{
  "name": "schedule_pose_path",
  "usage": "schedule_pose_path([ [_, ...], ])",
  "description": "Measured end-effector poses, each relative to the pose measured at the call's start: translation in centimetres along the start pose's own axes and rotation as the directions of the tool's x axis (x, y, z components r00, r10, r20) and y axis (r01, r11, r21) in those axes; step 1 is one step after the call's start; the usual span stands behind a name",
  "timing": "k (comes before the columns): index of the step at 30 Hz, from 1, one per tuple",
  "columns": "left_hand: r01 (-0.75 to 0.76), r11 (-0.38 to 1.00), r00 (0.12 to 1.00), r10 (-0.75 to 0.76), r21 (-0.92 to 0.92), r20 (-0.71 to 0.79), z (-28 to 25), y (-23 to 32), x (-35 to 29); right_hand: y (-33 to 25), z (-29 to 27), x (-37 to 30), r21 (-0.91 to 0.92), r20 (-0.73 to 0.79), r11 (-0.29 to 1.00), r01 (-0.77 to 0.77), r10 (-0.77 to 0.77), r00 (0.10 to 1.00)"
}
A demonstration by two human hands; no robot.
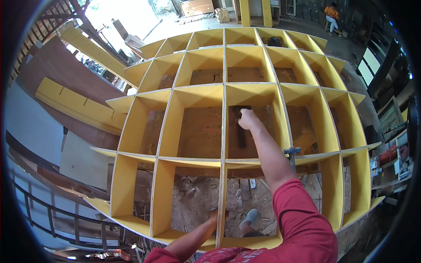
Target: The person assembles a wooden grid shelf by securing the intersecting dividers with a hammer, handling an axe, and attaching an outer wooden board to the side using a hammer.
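A large grid of yellow panels (252, 164), slotted together into open square cells, spreads before me. My right hand (247, 119) reaches out over a middle cell, its fingers closed. Beside and below it shows a dark, straight bar (241, 136); I cannot make out whether the hand grips it. Low in the picture, my left hand (214, 215) wraps around a lengthwise yellow panel (221, 197), with fingertips showing past its right side. A hammer (292, 151) hangs by its head on a crosswise panel, right of my right forearm.
Under the grid lies a brown wooden tabletop (199, 131). My foot in a grey clog (251, 215) stands on the littered ground inside a near cell. Loose yellow boards (79, 105) and large sheets lean at the left. Far off, a person in orange (332, 17) sits.
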State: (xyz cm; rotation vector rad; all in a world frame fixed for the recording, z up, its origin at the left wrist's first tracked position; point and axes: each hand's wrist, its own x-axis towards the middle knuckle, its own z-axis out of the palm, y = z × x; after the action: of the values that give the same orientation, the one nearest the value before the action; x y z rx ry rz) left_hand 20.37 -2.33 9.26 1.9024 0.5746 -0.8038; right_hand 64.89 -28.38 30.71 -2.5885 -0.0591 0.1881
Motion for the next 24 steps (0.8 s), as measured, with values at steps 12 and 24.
schedule_pose_path([
  [12, 0.164, 0.706, 0.986, -0.095, -0.689, 0.137, -0.7, 1.9, -1.2, 0.2, -15.7, -31.5, 0.003, -0.211, 0.999, 0.037, -0.035, 0.977],
  [24, 0.018, 0.932, 0.974, 0.064, -0.361, 0.216, -3.1, 4.6, -2.2, 5.8, -5.7, -41.5, 0.101, -0.255, 0.91, -0.402, 0.414, 0.874],
])
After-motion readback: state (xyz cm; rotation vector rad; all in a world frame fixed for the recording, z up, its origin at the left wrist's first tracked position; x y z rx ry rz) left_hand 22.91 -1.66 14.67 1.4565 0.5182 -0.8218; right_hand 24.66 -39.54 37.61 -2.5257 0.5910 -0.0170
